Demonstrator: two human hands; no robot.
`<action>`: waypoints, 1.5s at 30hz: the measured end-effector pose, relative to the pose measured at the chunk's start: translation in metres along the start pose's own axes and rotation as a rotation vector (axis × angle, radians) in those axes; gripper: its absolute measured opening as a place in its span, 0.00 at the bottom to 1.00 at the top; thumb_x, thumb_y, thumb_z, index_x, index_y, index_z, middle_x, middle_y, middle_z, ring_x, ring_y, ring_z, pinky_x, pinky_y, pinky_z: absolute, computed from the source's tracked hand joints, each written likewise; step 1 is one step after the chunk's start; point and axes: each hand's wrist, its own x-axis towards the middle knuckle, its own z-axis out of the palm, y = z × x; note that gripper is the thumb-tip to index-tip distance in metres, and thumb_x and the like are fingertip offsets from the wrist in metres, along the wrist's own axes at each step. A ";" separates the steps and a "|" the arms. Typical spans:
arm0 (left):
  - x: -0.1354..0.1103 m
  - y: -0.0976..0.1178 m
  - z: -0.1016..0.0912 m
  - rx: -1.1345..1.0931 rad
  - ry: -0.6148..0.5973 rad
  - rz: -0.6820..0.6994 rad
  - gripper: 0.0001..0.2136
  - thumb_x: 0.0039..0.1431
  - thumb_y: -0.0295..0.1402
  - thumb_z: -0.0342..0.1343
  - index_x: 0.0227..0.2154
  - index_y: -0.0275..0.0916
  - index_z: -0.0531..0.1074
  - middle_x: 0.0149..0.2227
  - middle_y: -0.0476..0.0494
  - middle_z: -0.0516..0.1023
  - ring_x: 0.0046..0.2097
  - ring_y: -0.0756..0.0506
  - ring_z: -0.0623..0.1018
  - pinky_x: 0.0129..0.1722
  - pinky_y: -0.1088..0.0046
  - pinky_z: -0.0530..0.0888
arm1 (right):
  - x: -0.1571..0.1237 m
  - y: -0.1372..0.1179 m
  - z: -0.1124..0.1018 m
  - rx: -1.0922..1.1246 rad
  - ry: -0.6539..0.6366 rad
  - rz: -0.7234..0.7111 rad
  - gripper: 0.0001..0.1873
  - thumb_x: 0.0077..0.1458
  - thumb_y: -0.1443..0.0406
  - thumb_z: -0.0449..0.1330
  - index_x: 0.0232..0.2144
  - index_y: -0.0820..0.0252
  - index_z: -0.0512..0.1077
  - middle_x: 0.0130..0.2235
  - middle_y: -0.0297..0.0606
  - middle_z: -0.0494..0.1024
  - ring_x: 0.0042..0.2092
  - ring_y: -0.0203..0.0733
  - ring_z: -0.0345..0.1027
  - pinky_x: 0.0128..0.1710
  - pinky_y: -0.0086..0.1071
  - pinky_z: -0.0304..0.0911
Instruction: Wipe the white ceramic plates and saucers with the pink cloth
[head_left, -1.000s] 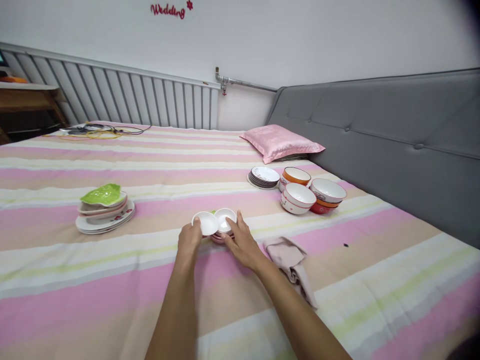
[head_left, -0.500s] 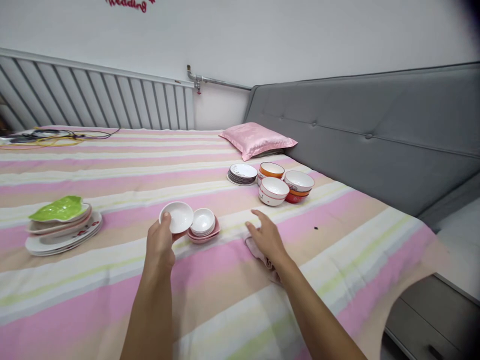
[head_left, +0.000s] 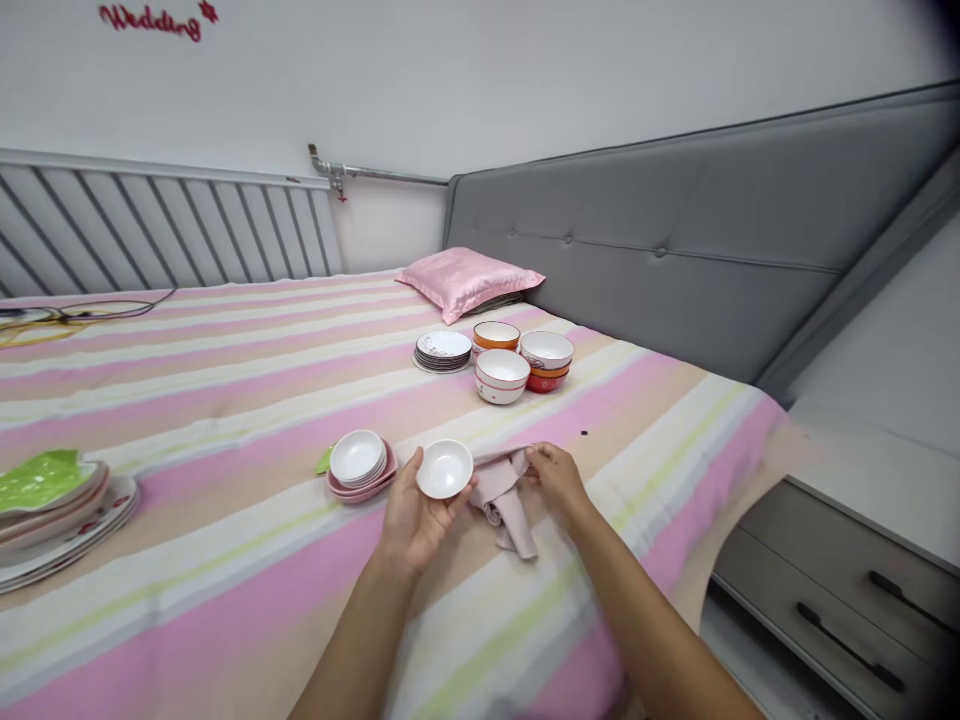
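In my left hand (head_left: 415, 522) rests a small white dish (head_left: 445, 469), tilted toward me, with the thumb at its rim and the fingers beneath. My right hand (head_left: 556, 480) pinches the edge of a pale pink cloth (head_left: 504, 490), which hangs in folds just right of the dish. Left of my left hand stands a stack of small white dishes (head_left: 358, 458) on pink dishes (head_left: 365, 492). A bit of green shows behind that stack.
Farther back on the striped bed are stacked plates (head_left: 442, 346) and several stacked bowls (head_left: 502, 372), before a pink pillow (head_left: 469, 280). A green leaf-shaped dish (head_left: 41, 478) tops plates at the left edge. Cables (head_left: 82, 315) lie far left. A grey headboard (head_left: 637, 215) borders the right; drawers (head_left: 832, 590) stand beside the bed.
My left hand has carried the small dish rightward, away from the stack. My right hand has taken hold of the cloth and lifted part of it. The view has turned right.
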 end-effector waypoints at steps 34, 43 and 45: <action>0.005 -0.045 0.005 -0.141 -0.287 -0.140 0.16 0.57 0.36 0.50 0.46 0.34 0.65 0.45 0.35 0.74 0.48 0.39 0.73 0.46 0.57 0.71 | -0.042 -0.050 -0.002 -0.095 -0.378 -0.233 0.11 0.52 0.65 0.52 0.36 0.59 0.71 0.38 0.37 0.75 0.42 0.41 0.66 0.43 0.34 0.60; 0.006 -0.050 0.004 0.065 -0.155 0.009 0.14 0.51 0.25 0.55 0.43 0.36 0.68 0.41 0.39 0.76 0.43 0.42 0.76 0.44 0.64 0.73 | -0.044 -0.039 0.002 -0.306 -0.197 -0.371 0.20 0.41 0.74 0.53 0.39 0.57 0.69 0.37 0.37 0.71 0.39 0.40 0.65 0.41 0.34 0.62; 0.004 -0.052 0.005 0.159 -0.146 0.055 0.13 0.49 0.25 0.58 0.40 0.35 0.70 0.40 0.38 0.77 0.43 0.41 0.76 0.43 0.63 0.73 | -0.044 -0.038 0.003 -0.330 -0.172 -0.349 0.19 0.42 0.72 0.55 0.40 0.58 0.69 0.37 0.38 0.71 0.36 0.39 0.65 0.39 0.33 0.62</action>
